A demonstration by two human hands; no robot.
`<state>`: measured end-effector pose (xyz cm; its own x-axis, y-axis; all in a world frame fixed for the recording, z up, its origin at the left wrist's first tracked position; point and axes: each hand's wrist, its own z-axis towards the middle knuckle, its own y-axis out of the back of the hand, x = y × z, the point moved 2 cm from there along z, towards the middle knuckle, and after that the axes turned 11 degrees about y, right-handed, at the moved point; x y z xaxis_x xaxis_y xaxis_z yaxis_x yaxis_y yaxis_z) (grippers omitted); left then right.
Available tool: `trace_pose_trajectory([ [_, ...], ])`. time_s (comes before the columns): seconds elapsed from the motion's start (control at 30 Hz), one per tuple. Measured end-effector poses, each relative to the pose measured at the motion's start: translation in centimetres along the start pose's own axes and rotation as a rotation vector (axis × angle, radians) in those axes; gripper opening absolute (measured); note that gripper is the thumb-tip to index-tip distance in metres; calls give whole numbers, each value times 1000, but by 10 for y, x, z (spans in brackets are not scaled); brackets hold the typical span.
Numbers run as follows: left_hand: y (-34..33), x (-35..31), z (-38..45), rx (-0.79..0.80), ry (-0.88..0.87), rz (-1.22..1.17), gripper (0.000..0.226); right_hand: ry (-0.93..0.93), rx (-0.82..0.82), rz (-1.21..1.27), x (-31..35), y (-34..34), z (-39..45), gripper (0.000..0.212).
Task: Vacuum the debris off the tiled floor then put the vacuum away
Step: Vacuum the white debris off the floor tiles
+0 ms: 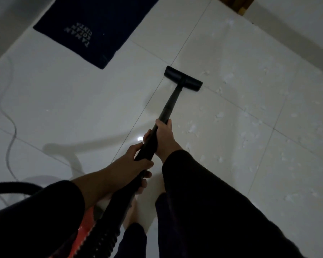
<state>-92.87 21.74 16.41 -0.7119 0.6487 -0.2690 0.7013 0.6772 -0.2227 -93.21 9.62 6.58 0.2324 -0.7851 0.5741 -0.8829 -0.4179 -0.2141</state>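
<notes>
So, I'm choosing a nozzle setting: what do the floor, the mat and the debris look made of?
Floor: glazed ceramic or porcelain tile by the look, glossy; it mirrors a light spot and shows grout lines. Mat: dark blue woven or pile fabric, matte, with pale lettering. Debris: thin white scraps, likely torn paper or tissue; too blurred to be sure.
</notes>
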Motion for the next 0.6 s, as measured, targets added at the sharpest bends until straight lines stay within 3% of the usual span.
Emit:
trace_pose_trajectory([
  [0.23, -23, -82, 32, 23, 12, 52, 43, -38, -37, 8, 67, 0, 71, 45],
  [0.6, -32, -185, 64, -9, -5, -5, 43, -83, -19, -19, 150, -31, 141, 50],
])
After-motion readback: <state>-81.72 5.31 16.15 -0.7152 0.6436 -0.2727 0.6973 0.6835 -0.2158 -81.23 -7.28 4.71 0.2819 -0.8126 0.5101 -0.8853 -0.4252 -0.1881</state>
